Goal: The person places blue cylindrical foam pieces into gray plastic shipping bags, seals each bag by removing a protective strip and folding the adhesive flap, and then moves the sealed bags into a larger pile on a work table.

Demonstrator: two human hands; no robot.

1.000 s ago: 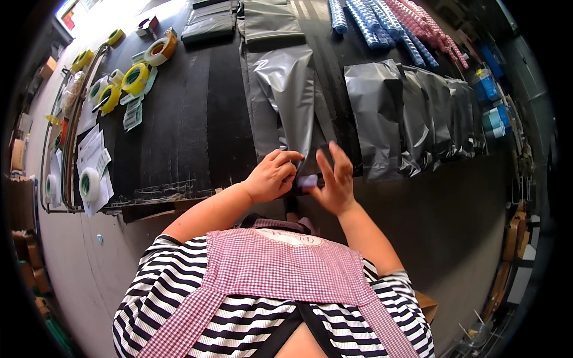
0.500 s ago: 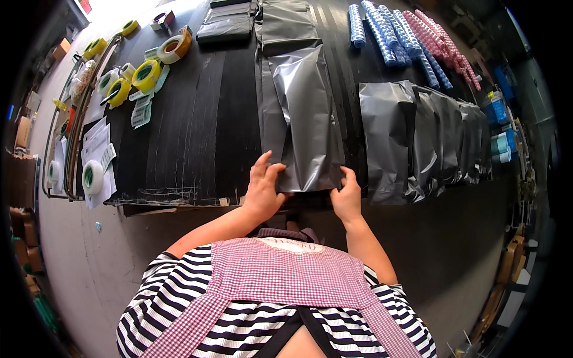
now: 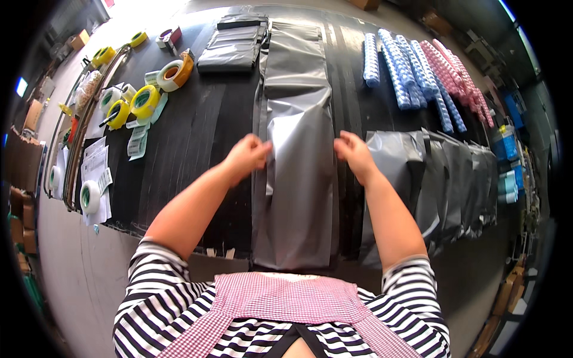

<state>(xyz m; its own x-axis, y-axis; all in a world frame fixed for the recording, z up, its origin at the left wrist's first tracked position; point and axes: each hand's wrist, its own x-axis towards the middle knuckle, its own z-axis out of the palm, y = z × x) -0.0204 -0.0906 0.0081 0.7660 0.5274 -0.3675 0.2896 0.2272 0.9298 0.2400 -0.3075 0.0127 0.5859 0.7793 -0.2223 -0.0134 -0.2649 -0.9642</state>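
A long glossy grey plastic bag (image 3: 301, 203) lies in front of me, its near end hanging at the table's front edge. My left hand (image 3: 246, 158) is closed at the bag's left edge, fingertips touching the shiny film. Opposite, my right hand (image 3: 357, 156) has its fingers curled together beside the right edge; whether film is between them is hidden. Beyond my hands, more grey film (image 3: 293, 59) stretches toward the far side. A stack of folded grey bags (image 3: 230, 53) sits at the far left of it.
Overlapping grey bags (image 3: 388, 155) lie at right. Blue-and-white rolls (image 3: 397, 65) and pink rolls (image 3: 444, 71) are behind them. Tape rolls (image 3: 145, 101), labels (image 3: 138, 141) and papers (image 3: 94, 164) occupy the left side of the black table (image 3: 191, 149), near a metal rail (image 3: 76, 125).
Both hands have moved away from the bag's near end, farther up along its sides. My arms are stretched out more. The view has shifted, so the table appears lower.
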